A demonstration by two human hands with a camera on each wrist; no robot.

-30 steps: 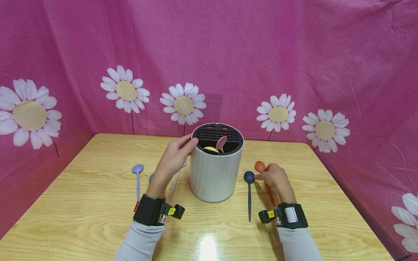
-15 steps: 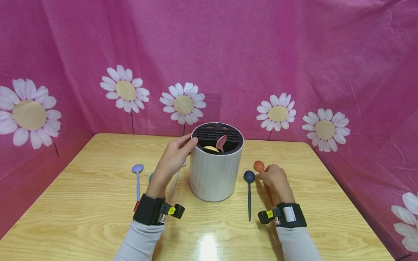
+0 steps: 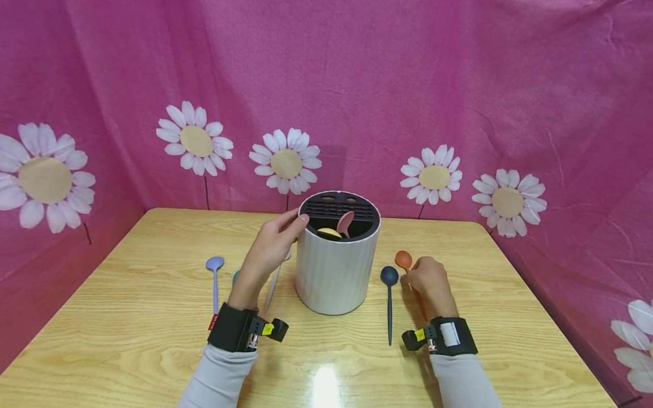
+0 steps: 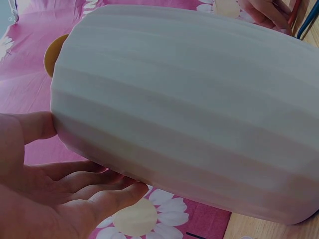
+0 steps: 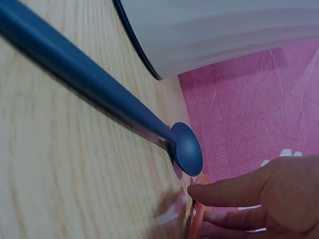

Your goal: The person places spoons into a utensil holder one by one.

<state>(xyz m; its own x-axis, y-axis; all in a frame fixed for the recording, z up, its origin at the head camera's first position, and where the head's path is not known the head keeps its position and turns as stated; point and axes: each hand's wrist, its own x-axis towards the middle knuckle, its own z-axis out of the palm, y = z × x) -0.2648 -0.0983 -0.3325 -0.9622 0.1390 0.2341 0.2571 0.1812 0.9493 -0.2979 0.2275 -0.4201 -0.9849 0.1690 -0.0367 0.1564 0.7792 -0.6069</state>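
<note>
A white ribbed utensil holder [image 3: 331, 277] with a black divided top stands mid-table. My left hand [image 3: 267, 243] grips its upper left side, thumb at the rim and fingers along the wall; in the left wrist view the fingertips [image 4: 137, 189] meet the wall. A pink spoon [image 3: 346, 222] and a yellow rounded utensil head [image 3: 329, 233] show in the front compartment. At the right, my right hand [image 3: 428, 280] pinches an orange spoon [image 3: 403, 259] just below its bowl, part of the handle hidden under the hand. A navy spoon [image 5: 187, 149] lies beside it.
Left of the holder lie a purple spoon [image 3: 215, 264], a teal utensil [image 3: 236, 276] mostly hidden behind the left wrist, and a pale utensil [image 3: 272, 289]. Pink flowered cloth [image 3: 357, 102] hangs behind the wooden table [image 3: 168, 351].
My right hand has shifted slightly left, and the orange spoon's bowl has moved slightly left with it. The left hand and the holder stay put.
</note>
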